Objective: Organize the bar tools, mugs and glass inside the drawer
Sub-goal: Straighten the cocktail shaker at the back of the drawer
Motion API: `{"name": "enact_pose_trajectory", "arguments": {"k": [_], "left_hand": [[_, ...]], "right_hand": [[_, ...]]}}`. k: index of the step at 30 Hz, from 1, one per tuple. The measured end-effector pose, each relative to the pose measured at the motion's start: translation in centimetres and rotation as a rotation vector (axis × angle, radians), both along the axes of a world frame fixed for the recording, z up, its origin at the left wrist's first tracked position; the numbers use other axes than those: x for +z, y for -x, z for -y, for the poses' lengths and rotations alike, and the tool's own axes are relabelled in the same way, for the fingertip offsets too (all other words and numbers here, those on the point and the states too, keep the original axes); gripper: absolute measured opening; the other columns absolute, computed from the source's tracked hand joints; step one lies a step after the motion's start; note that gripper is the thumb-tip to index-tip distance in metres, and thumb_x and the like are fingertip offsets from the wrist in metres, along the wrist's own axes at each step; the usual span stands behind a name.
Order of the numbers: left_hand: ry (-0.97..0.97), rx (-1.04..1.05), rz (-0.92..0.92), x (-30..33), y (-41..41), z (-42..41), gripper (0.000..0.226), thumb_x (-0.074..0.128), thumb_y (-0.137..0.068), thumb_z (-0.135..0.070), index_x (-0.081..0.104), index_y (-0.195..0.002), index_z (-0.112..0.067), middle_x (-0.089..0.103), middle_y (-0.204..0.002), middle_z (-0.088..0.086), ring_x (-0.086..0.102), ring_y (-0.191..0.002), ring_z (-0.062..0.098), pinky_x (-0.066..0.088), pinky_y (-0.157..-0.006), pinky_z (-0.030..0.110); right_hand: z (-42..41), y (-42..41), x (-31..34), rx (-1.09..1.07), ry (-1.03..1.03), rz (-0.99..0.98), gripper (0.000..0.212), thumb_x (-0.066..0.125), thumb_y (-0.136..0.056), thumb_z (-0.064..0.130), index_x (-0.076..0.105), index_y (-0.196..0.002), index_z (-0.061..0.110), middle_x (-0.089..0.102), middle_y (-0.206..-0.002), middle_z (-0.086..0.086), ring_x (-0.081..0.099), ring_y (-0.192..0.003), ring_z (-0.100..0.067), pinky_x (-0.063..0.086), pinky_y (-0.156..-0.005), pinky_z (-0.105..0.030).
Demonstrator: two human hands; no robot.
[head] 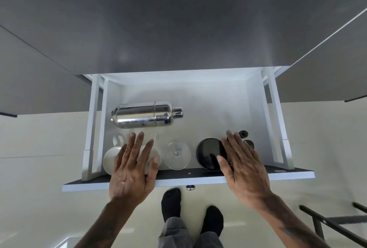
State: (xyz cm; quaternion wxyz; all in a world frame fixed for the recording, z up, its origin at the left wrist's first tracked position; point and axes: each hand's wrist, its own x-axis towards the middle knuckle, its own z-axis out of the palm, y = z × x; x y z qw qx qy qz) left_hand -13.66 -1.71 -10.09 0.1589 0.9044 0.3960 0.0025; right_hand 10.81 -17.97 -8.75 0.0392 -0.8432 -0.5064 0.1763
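The white drawer (256, 97) stands pulled out below the dark countertop. A steel cocktail shaker (145, 114) lies on its side in the back left. Along the front sit a white mug (111, 158), a second pale mug (156, 151) mostly hidden under my left hand, a clear stemmed glass (177, 154) and a black mug (210, 152). Small dark bar tools (245, 137) show behind my right hand. My left hand (133, 168) hovers flat with fingers spread over the white mugs. My right hand (241, 165) hovers open over the black mug's right side, holding nothing.
The drawer's dark front panel (188, 175) with a metal knob (190, 187) is nearest me. My feet in black socks (188, 212) stand on the pale floor. A dark metal frame (333, 224) is at the lower right. The grey countertop (178, 29) overhangs the drawer's back.
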Motion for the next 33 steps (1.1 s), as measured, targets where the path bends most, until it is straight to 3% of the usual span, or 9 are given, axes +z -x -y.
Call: {"name": "enact_pose_trajectory", "arguments": {"k": [5, 12, 17, 22, 24, 26, 28, 30, 33], "left_hand": [[-0.044, -0.005, 0.008, -0.3, -0.7, -1.3, 0.061, 0.024, -0.101, -0.046, 0.048, -0.144, -0.011, 0.034, -0.158, 0.014, 0.024, -0.149, 0.032, 0.029, -0.116, 0.056], [-0.08, 0.007, 0.021, -0.6, -2.8, -4.4, 0.059, 0.029, -0.099, -0.043, 0.048, -0.144, -0.011, 0.034, -0.158, 0.012, 0.024, -0.15, 0.029, 0.025, -0.119, 0.05], [-0.077, 0.003, 0.051, -0.2, -4.9, -7.4, 0.06, 0.024, -0.099, -0.045, 0.045, -0.146, -0.013, 0.036, -0.158, 0.009, 0.024, -0.15, 0.026, 0.024, -0.12, 0.047], [-0.154, 0.024, 0.214, 1.7, -6.4, -8.5, 0.052, 0.04, -0.097, -0.04, 0.058, -0.133, -0.006, 0.055, -0.138, 0.018, 0.05, -0.125, 0.034, 0.041, -0.1, 0.048], [-0.214, 0.022, 0.239, 1.9, -5.8, -6.2, 0.05, 0.053, -0.093, -0.032, 0.059, -0.132, -0.002, 0.056, -0.134, 0.023, 0.052, -0.121, 0.037, 0.045, -0.097, 0.049], [-0.168, -0.01, 0.17, 1.4, -4.8, -3.2, 0.062, 0.06, -0.089, -0.031, 0.049, -0.14, 0.002, 0.046, -0.145, 0.026, 0.043, -0.134, 0.04, 0.043, -0.104, 0.052], [-0.097, -0.048, 0.099, 0.4, -4.3, -1.5, 0.075, 0.06, -0.088, -0.032, 0.034, -0.148, 0.004, 0.027, -0.158, 0.026, 0.023, -0.148, 0.04, 0.034, -0.114, 0.052], [-0.072, -0.059, 0.044, -0.3, -4.5, -1.6, 0.08, 0.058, -0.089, -0.031, 0.022, -0.152, 0.003, 0.013, -0.162, 0.023, 0.008, -0.151, 0.037, 0.027, -0.118, 0.053], [-0.059, -0.043, -0.025, -0.6, -5.8, -2.9, 0.083, 0.053, -0.09, -0.033, 0.012, -0.154, 0.001, 0.004, -0.164, 0.021, 0.0, -0.152, 0.036, 0.021, -0.12, 0.053]], "right_hand": [[-1.1, -0.6, -0.2, -0.011, -0.028, 0.009, 0.069, 0.011, -0.1, 0.054, 0.037, -0.147, 0.011, 0.028, -0.158, -0.006, 0.024, -0.147, -0.023, 0.024, -0.115, -0.037], [-4.3, -2.6, -0.4, -0.021, -0.063, 0.036, 0.071, 0.009, -0.1, 0.053, 0.041, -0.145, 0.01, 0.032, -0.156, -0.007, 0.027, -0.146, -0.024, 0.018, -0.117, -0.035], [-7.3, -4.5, -0.6, -0.017, -0.122, 0.05, 0.073, 0.008, -0.1, 0.052, 0.049, -0.14, 0.007, 0.042, -0.151, -0.011, 0.035, -0.143, -0.027, 0.028, -0.117, -0.041], [-8.5, -4.8, 1.1, -0.073, -0.329, 0.096, 0.041, 0.046, -0.098, 0.029, 0.06, -0.127, 0.004, 0.054, -0.136, -0.016, 0.052, -0.123, -0.033, 0.039, -0.105, -0.042], [-6.8, -2.8, 1.7, -0.105, -0.395, 0.092, 0.042, 0.054, -0.092, 0.017, 0.056, -0.131, 0.003, 0.05, -0.14, -0.017, 0.048, -0.126, -0.031, 0.04, -0.104, -0.042], [-4.9, -0.6, 1.1, -0.099, -0.344, 0.063, 0.057, 0.056, -0.091, 0.018, 0.041, -0.144, 0.002, 0.035, -0.154, -0.017, 0.032, -0.143, -0.031, 0.032, -0.113, -0.047], [-3.9, 0.5, -0.2, -0.076, -0.278, 0.048, 0.07, 0.056, -0.092, 0.023, 0.025, -0.151, 0.001, 0.017, -0.161, -0.017, 0.013, -0.15, -0.031, 0.023, -0.118, -0.05], [-4.4, 0.0, -1.2, -0.055, -0.251, 0.057, 0.074, 0.058, -0.092, 0.024, 0.021, -0.151, -0.001, 0.012, -0.162, -0.018, 0.008, -0.15, -0.033, 0.023, -0.117, -0.053], [-5.9, -1.0, -1.7, -0.057, -0.215, 0.077, 0.077, 0.058, -0.089, 0.021, 0.019, -0.151, -0.002, 0.01, -0.162, -0.019, 0.006, -0.15, -0.034, 0.022, -0.118, -0.053]]}}
